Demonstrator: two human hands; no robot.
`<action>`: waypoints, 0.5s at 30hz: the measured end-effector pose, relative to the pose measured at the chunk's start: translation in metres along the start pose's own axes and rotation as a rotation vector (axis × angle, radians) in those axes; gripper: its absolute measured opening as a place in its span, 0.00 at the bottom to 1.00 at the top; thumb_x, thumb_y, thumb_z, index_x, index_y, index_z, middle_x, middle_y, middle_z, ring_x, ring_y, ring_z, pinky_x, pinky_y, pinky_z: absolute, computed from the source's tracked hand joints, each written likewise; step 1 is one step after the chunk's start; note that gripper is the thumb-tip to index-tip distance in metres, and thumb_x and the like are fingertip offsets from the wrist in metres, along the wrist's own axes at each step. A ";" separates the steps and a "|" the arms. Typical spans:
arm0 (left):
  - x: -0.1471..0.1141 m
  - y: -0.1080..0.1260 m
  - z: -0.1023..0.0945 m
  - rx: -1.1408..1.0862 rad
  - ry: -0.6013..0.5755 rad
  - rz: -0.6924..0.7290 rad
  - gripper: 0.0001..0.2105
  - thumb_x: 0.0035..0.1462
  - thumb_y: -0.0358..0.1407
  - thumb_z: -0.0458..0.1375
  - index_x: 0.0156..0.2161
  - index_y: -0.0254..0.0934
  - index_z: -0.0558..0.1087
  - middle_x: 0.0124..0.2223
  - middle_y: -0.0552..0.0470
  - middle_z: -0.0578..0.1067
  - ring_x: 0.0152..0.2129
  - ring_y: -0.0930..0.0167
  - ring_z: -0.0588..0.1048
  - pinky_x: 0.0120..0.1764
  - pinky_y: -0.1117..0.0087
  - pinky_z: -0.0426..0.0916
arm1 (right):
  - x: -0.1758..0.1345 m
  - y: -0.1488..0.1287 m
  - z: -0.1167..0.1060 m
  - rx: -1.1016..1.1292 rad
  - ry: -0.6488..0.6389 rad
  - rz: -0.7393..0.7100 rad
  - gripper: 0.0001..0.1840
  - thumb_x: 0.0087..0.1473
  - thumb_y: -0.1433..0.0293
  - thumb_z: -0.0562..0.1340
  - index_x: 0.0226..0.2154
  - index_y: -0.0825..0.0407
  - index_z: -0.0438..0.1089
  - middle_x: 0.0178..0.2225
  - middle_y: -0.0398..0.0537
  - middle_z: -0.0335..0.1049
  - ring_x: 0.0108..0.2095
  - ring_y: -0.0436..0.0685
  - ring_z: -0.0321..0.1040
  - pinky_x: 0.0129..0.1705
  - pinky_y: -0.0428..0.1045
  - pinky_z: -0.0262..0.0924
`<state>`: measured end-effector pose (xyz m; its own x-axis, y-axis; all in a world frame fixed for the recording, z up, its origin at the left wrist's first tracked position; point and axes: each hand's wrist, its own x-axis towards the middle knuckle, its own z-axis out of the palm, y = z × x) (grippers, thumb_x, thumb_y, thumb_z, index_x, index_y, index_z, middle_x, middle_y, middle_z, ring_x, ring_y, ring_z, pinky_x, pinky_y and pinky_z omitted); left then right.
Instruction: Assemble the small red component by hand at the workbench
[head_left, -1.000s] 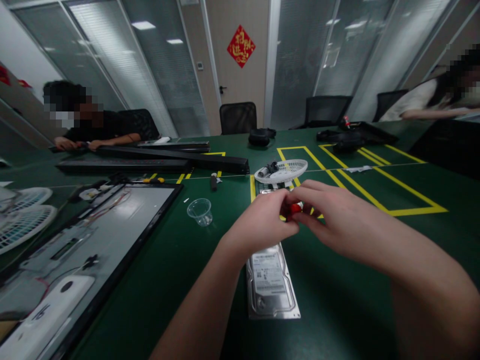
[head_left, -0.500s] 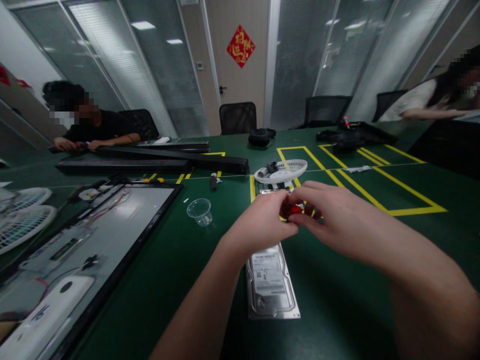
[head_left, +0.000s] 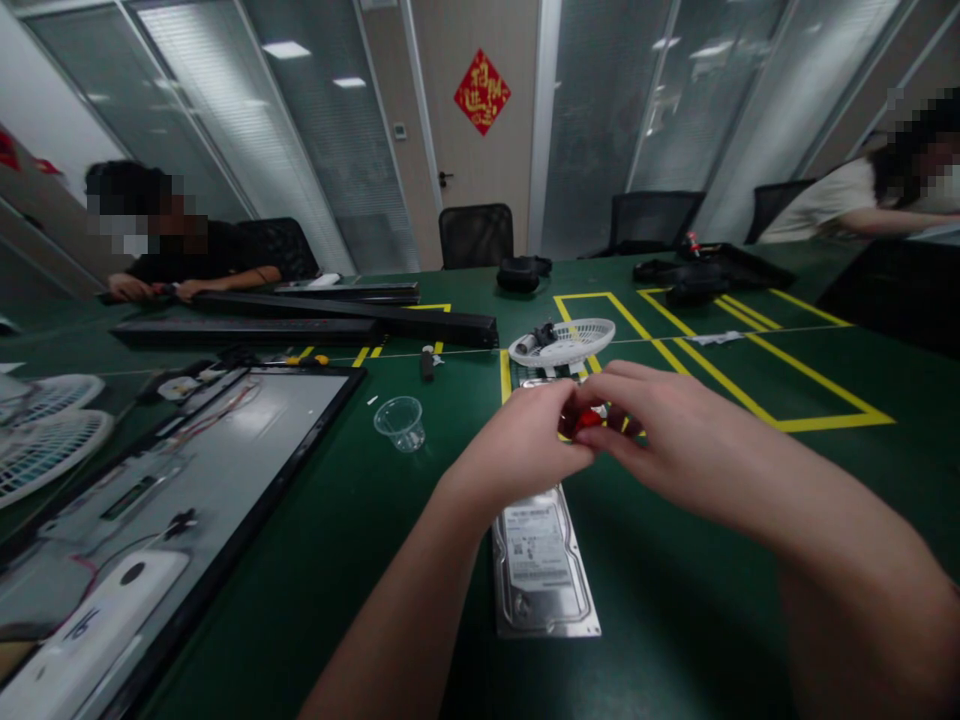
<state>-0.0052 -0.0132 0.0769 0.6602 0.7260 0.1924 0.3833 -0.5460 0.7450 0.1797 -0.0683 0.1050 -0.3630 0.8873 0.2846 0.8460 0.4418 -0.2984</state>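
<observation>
Red, small and mostly hidden: a red object [head_left: 588, 420] sits between the fingertips of both hands, raised above the green table [head_left: 360, 500]. Left hand [head_left: 525, 445] is closed, thumb and forefinger pinching the object's left end. Right hand [head_left: 667, 440] curls in from the right, fingers closing on the other end. So little of the object shows that its long axis is hard to judge; it seems to run left to right, from one hand to the other.

Directly below the hands a silver hard drive [head_left: 541, 565] lies flat on the table, label up, its long axis running away from the viewer. Beyond the hands, a white round basket [head_left: 564, 342] with small dark parts inside, standing on yellow tape lines [head_left: 720, 385]. Left of the hands, well apart, a clear plastic cup [head_left: 401, 422] stands upright. Further left, an opened flat screen panel [head_left: 187, 470] lies on its face, with white fan grilles [head_left: 45, 440] at the table edge. Long black bars [head_left: 300, 318] lie across the far side. Two other people sit at the far left and far right.
</observation>
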 end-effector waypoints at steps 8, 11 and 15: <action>0.000 0.001 0.000 -0.011 0.008 0.016 0.13 0.55 0.31 0.63 0.47 0.36 0.76 0.47 0.44 0.83 0.44 0.60 0.81 0.45 0.61 0.76 | 0.001 0.000 0.001 0.018 -0.001 -0.033 0.10 0.65 0.77 0.62 0.42 0.49 0.77 0.42 0.49 0.77 0.40 0.60 0.73 0.41 0.53 0.61; 0.000 0.001 -0.001 -0.001 -0.012 0.008 0.12 0.54 0.30 0.62 0.45 0.36 0.77 0.46 0.44 0.83 0.43 0.60 0.81 0.44 0.61 0.76 | 0.001 0.000 0.001 -0.017 0.004 0.014 0.04 0.66 0.70 0.65 0.41 0.49 0.78 0.39 0.49 0.78 0.38 0.61 0.72 0.38 0.53 0.59; -0.002 0.001 -0.001 -0.050 0.017 0.003 0.13 0.54 0.28 0.62 0.46 0.38 0.73 0.46 0.46 0.83 0.41 0.62 0.81 0.42 0.63 0.75 | 0.000 0.000 0.000 0.037 0.011 -0.046 0.11 0.64 0.78 0.62 0.43 0.48 0.77 0.44 0.49 0.77 0.41 0.59 0.74 0.41 0.52 0.61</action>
<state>-0.0066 -0.0144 0.0784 0.6500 0.7316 0.2056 0.3482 -0.5272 0.7751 0.1797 -0.0679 0.1046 -0.3965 0.8645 0.3088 0.8135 0.4868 -0.3183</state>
